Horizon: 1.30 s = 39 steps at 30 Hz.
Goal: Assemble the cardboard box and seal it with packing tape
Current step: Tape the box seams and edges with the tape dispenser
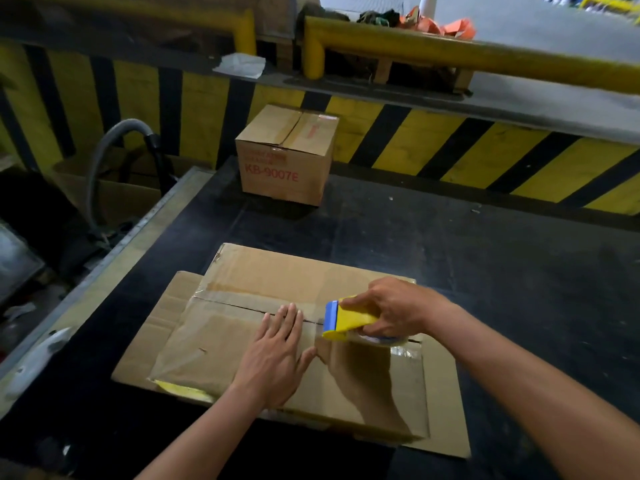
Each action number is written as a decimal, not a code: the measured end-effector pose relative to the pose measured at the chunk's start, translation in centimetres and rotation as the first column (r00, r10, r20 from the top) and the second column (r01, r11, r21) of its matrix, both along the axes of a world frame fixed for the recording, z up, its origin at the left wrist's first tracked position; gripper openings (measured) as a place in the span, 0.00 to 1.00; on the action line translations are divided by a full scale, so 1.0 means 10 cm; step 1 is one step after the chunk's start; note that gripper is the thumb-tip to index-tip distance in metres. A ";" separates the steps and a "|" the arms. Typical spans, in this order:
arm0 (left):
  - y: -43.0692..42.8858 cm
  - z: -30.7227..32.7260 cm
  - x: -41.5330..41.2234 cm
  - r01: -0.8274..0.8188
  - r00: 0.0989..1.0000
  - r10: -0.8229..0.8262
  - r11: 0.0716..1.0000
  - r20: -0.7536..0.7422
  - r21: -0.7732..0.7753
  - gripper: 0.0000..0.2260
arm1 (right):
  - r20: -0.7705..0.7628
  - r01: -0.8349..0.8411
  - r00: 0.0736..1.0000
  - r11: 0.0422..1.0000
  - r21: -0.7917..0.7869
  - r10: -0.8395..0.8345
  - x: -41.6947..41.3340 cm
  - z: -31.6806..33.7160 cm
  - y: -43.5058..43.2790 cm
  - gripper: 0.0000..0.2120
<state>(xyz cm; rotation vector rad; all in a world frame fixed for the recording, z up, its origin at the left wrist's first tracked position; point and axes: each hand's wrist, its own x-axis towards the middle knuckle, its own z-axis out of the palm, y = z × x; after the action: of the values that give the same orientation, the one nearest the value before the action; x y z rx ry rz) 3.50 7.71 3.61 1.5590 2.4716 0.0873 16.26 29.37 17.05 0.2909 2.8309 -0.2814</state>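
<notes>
1. Where the dark worktop (450, 254) ends in a metal edge on the left, a grey hose (104, 150) arches beyond it. A pale object (38, 358), too blurred to name, lies on that edge.
2. Near the front of the worktop lies the cardboard box (214, 351), resting on a flat cardboard sheet (446, 403) that sticks out past it on both sides. Its flaps are folded shut and meet at a seam running left to right across the top.
3. Clear packing tape (221, 296) shines over the left part of that seam.
4. The left hand (277, 355) lies flat on the near flap, fingers straight and their tips reaching the seam. Its grip is open and holds nothing.
5. Farther back, a sealed carton (287, 154) printed KB-9007E stands upright at the far side of the worktop, well apart from the box.
6. A yellow tape dispenser (346, 320) with a blue front edge sits on the seam just right of the left fingertips.
7. The right hand (391, 306) has its grip closed around the dispenser, fingers curled over its top.
8. Behind everything runs a black-and-yellow striped wall (502, 157), with a yellow rail (485, 53) above it on the right.
</notes>
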 end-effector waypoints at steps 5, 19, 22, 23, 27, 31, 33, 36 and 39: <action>0.00 0.03 0.02 -0.002 1.000 0.002 1.000 -0.009 -0.006 0.34 | 0.040 0.049 0.998 0.998 0.030 -0.051 0.26 0.06 0.17 0.29; 0.49 0.09 0.51 0.027 1.000 -0.027 0.999 0.013 -0.017 0.34 | 0.016 0.122 0.992 0.991 -0.058 -0.122 0.42 -0.13 0.25 0.29; 0.47 0.01 0.48 0.028 1.000 -0.028 1.000 -0.013 -0.006 0.36 | 0.020 0.113 0.994 0.991 -0.068 -0.112 0.44 -0.11 0.28 0.28; 0.45 0.00 0.45 0.037 0.999 -0.037 0.999 -0.021 0.003 0.39 | 0.022 0.111 0.994 0.991 -0.073 -0.110 0.44 -0.08 0.29 0.28; 0.43 -0.06 0.40 0.041 0.999 -0.040 0.998 -0.022 0.053 0.39 | 0.053 0.100 0.994 0.992 -0.076 -0.096 0.54 0.08 0.38 0.27; 0.44 -0.05 0.40 0.029 0.999 -0.028 0.999 -0.037 0.034 0.34 | 0.084 0.143 0.987 0.987 -0.072 -0.137 0.73 0.09 0.50 0.27; 0.45 0.00 0.41 0.036 0.999 -0.036 0.999 -0.029 -0.001 0.33 | 0.098 0.163 0.983 0.984 -0.070 -0.156 0.81 0.06 0.56 0.28; 0.46 0.08 0.44 0.032 0.999 -0.033 0.999 -0.025 -0.032 0.35 | 0.098 0.174 0.981 0.983 -0.058 -0.167 0.88 -0.02 0.56 0.28; 0.54 0.17 0.53 0.009 1.000 -0.010 0.996 -0.015 -0.085 0.35 | 0.071 0.151 0.986 0.988 -0.039 -0.148 0.83 -0.10 0.53 0.28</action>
<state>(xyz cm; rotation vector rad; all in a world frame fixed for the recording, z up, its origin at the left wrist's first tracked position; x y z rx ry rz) 8.76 13.08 5.33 1.5420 2.4460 -0.0310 24.55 34.64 16.08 0.4955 2.7361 -0.3578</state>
